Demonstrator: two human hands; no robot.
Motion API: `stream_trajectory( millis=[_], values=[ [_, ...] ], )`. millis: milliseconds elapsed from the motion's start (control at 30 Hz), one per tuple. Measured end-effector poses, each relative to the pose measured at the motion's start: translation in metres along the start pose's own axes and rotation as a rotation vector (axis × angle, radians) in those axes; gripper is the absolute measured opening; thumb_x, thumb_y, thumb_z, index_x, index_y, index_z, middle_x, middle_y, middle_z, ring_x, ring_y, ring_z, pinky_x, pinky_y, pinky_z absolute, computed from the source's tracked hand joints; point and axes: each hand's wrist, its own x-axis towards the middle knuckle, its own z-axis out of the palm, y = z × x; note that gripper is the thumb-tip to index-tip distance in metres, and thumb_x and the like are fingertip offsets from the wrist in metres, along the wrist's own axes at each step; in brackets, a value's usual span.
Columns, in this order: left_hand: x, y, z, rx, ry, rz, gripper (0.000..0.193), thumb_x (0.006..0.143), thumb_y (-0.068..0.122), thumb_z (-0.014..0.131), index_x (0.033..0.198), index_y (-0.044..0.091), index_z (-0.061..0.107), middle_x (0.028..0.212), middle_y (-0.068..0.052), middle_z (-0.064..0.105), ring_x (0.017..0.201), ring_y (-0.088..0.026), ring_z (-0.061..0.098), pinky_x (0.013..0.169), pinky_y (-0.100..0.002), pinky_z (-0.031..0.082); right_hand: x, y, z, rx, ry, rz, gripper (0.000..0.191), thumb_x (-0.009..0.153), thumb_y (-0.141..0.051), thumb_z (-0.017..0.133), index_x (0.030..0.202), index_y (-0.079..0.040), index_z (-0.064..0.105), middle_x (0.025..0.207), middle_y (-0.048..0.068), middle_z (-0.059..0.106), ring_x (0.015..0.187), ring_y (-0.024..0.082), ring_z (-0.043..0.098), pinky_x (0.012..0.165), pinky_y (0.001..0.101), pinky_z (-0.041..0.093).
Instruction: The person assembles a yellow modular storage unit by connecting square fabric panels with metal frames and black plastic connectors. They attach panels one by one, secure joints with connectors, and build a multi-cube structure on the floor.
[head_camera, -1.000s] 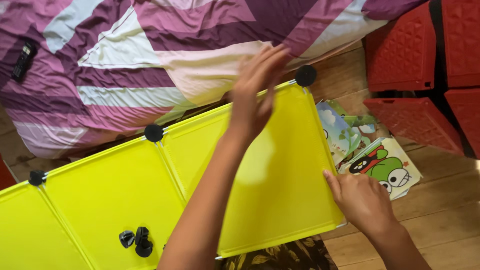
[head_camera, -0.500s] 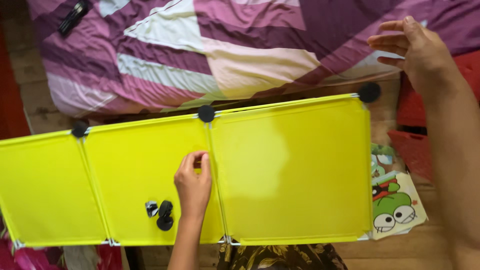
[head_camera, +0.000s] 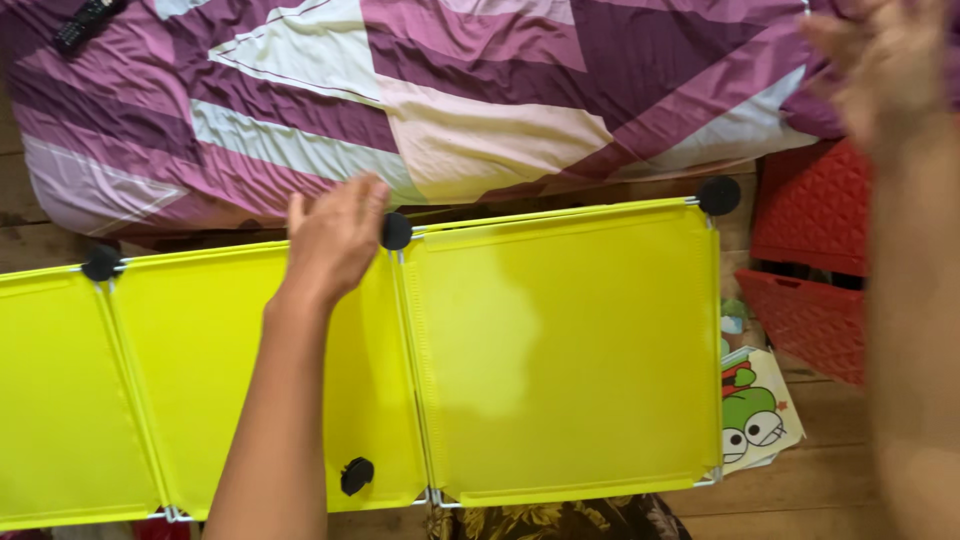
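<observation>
Head view: left hand (head_camera: 335, 240), fingers spread, holding nothing, beside black connector (head_camera: 396, 231); press squarely onto yellow panel (head_camera: 560, 350).

The left hand (head_camera: 335, 240) reached forward on an outstretched forearm, fingers together and slack, its grip empty. The right hand (head_camera: 885, 65) hung raised, blurred, fingers loosely spread.
</observation>
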Motion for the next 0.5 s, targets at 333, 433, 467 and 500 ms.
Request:
stream_trajectory(
  millis=[333, 433, 467, 500],
  values=[
    [0.004, 0.003, 0.03, 0.079, -0.157, -0.135, 0.054, 0.109, 0.046, 0.028, 0.14, 0.009, 0.05, 0.112, -0.018, 0.073, 0.118, -0.036, 0.062, 0.116, -0.065, 0.016, -0.059, -0.012, 0.099, -0.035, -0.176, 0.152, 0.097, 0.095, -0.085, 0.02, 0.149, -0.009, 0.048, 0.145, 0.014, 0.063, 0.14, 0.025, 0.051, 0.113, 0.0488, 0.037],
    [-0.013, 0.013, 0.033, 0.153, 0.131, 0.067, 0.052, 0.116, 0.039, 0.04, 0.149, 0.001, 0.049, 0.144, -0.029, 0.055, 0.14, -0.041, 0.046, 0.112, -0.071, 0.003, -0.113, -0.014, 0.09, 0.12, -0.081, 0.11, 0.081, 0.106, -0.073, 0.031, 0.145, -0.005, 0.053, 0.138, 0.016, 0.064, 0.13, 0.026, 0.059, 0.113, 0.0469, 0.045],
    [-0.025, 0.02, 0.037, 0.082, 0.2, 0.062, 0.049, 0.116, 0.035, 0.043, 0.15, 0.001, 0.048, 0.148, -0.026, 0.054, 0.144, -0.039, 0.045, 0.116, -0.07, 0.003, -0.13, -0.012, 0.083, 0.192, -0.062, 0.096, 0.075, 0.11, -0.068, 0.035, 0.144, -0.003, 0.054, 0.135, 0.016, 0.065, 0.124, 0.026, 0.062, 0.114, 0.046, 0.048],
    [-0.043, 0.027, 0.037, 0.013, 0.285, 0.059, 0.046, 0.116, 0.031, 0.046, 0.15, 0.001, 0.048, 0.151, -0.023, 0.053, 0.148, -0.038, 0.044, 0.121, -0.069, 0.004, -0.149, -0.01, 0.078, 0.198, -0.002, 0.136, 0.07, 0.111, -0.063, 0.036, 0.143, -0.003, 0.055, 0.135, 0.014, 0.065, 0.124, 0.025, 0.062, 0.111, 0.0435, 0.048]
  ],
)
